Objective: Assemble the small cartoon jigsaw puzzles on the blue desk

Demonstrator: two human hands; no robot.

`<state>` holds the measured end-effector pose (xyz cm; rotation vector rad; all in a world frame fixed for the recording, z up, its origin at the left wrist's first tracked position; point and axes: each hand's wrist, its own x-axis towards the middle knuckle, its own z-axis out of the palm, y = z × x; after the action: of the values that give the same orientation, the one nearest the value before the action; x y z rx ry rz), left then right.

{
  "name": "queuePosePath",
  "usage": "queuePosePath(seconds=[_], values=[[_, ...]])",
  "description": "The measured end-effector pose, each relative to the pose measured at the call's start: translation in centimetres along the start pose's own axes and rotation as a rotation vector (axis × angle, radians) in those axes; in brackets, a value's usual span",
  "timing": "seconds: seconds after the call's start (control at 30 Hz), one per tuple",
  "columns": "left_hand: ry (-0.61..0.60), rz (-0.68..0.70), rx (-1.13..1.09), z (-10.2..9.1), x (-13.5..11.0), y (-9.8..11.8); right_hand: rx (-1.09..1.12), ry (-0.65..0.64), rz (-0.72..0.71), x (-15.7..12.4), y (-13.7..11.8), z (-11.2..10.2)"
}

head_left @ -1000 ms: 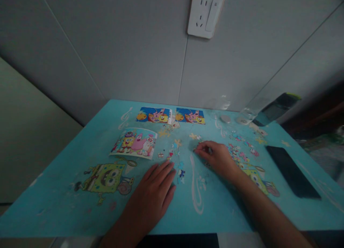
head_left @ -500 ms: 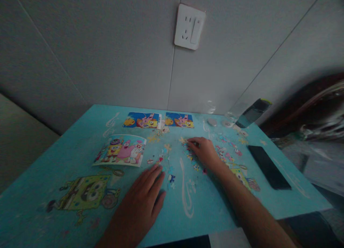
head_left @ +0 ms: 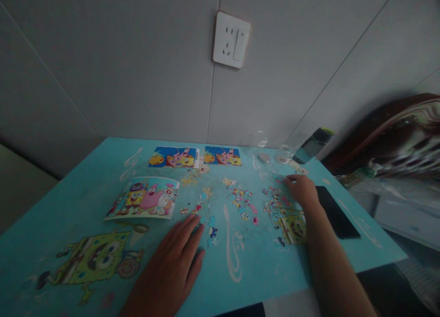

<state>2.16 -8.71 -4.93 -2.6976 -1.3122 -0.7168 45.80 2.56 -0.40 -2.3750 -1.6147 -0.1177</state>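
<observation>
My left hand lies flat on the turquoise tabletop, fingers stretched out beside a small group of jigsaw puzzle pieces. Over at the right, my right hand has its thumb and fingers pinched together at the far edge of a heap of colourful puzzle pieces. Whatever its fingertips may hold is too small to make out. Between the hands runs a middle cluster of puzzle pieces. A cartoon picture card, slightly curled, rests beyond my left hand.
Two blue cartoon cards lie near the wall. A clear bottle with a dark cap leans at the back right. A black phone lies beyond my right forearm. A socket panel is on the wall.
My right hand has moved right, from the middle cluster to the right-hand heap. My left hand stays flat in place. The view has shifted slightly to the right.
</observation>
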Motion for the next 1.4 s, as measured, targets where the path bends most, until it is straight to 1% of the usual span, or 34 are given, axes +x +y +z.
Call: queuePosePath(seconds=[0.1, 0.27, 0.57, 0.73, 0.93, 1.13, 1.4], values=[[-0.002, -0.008, 0.006, 0.2, -0.1, -0.1, -0.010, -0.021, -0.001, 0.5, 0.7, 0.6], [-0.007, -0.022, -0.007, 0.3, -0.3, -0.1, -0.019, -0.046, -0.041, 1.0, 0.5, 1.3], [-0.017, -0.009, -0.012, 0.1, -0.3, -0.1, 0.009, -0.062, -0.091, 1.0, 0.3, 1.4], [-0.024, -0.001, -0.017, -0.2, 0.0, -0.1, 0.015, -0.082, -0.175, 0.9, -0.4, 1.5], [-0.038, -0.011, -0.020, -0.2, -0.2, -0.1, -0.007, -0.089, -0.223, -0.1, -1.9, 1.6], [-0.035, -0.006, -0.038, -0.4, -0.1, -0.1, 0.004, -0.098, -0.308, -1.1, -3.4, 1.0], [-0.037, -0.011, -0.046, -0.4, -0.2, -0.1, 0.021, -0.118, -0.351, -1.7, -4.2, 0.3]])
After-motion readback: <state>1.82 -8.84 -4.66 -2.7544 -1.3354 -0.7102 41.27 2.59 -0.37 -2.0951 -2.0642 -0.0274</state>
